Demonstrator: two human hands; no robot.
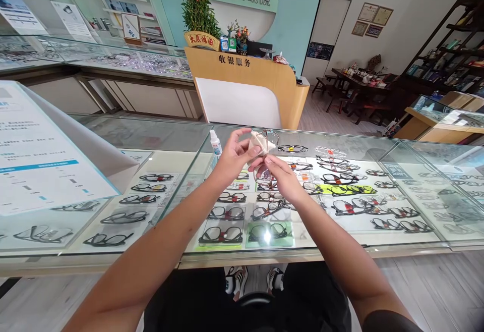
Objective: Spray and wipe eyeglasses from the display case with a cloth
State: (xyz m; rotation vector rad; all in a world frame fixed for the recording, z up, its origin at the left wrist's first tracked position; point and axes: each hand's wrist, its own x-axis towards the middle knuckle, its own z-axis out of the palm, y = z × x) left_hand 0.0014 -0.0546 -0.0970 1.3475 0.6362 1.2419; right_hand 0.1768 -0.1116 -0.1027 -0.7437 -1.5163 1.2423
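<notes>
My left hand (236, 152) is closed on a cream-coloured cloth (260, 142), with the thumb pressed on it. The cloth lies against a pair of thin-framed eyeglasses (273, 135), raised over the glass display counter (177, 129). My right hand (286, 179) pinches the eyeglasses from the lower right, with thumb and forefinger together. The eyeglasses stand on edge, one lens above the fingers and the other low, partly hidden by my hands. Just left of my left hand stands a small white spray bottle (215, 145) with a pump top, upright on the counter.
Beneath the glass top, several eyeglass frames (221, 234) lie in rows. Loose clear and dark frames (293, 148) lie right of my hands. A large white printed card (45, 155) leans at the left. Beyond the counter stands a wooden cashier desk (291, 90).
</notes>
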